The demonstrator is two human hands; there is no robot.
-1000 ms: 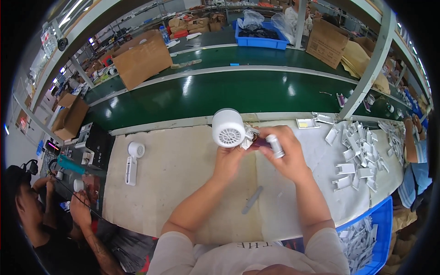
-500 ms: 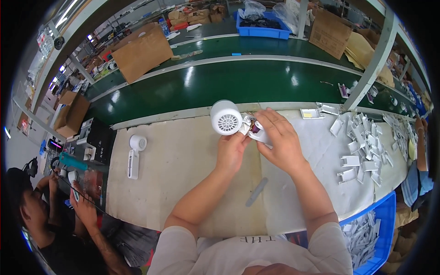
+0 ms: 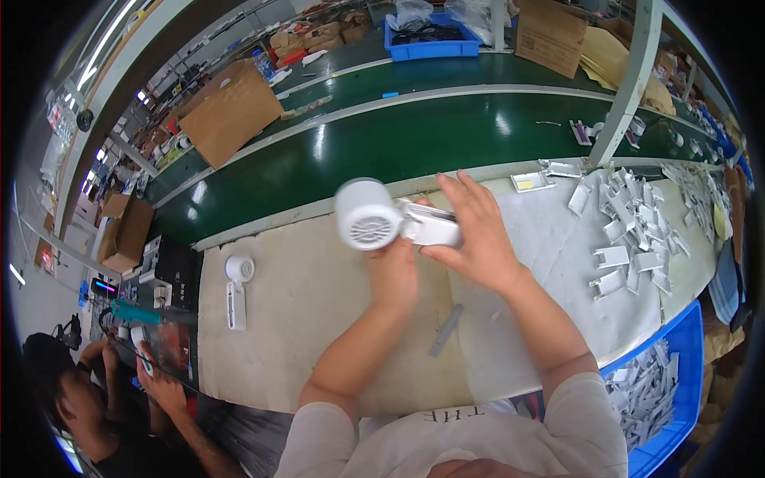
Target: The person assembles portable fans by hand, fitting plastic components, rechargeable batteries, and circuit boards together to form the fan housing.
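Co-worker's hand (image 3: 165, 392) at far left, around a pale device, near a teal tool (image 3: 134, 311). Next, white fan (image 3: 237, 301) flat on the beige work sheet (image 3: 271, 354), round head away, handle toward the near edge. Near the middle, left hand (image 3: 390, 275) clamped at the neck of a second fan (image 3: 408, 223), just under the grilled head; head blurred, finer detail lost. Second fan up off the sheet, handle pointing right, small pieces exposed at the neck. Below, grey strip (image 3: 445, 331) lying loose. Right hand (image 3: 480, 235) at the handle's end, thumb and fingers spread apart around it; impossible to tell how firm the contact. Handling, as judged: brace the neck with the left, square the shell edges before any push, tuck small pieces clear of the seam, spread pressure along the handle, no forcing at one end. Farther right, heap of white shells (image 3: 629, 215) on the sheet; beyond the near edge, blue bin (image 3: 695, 350) of similar pale parts.
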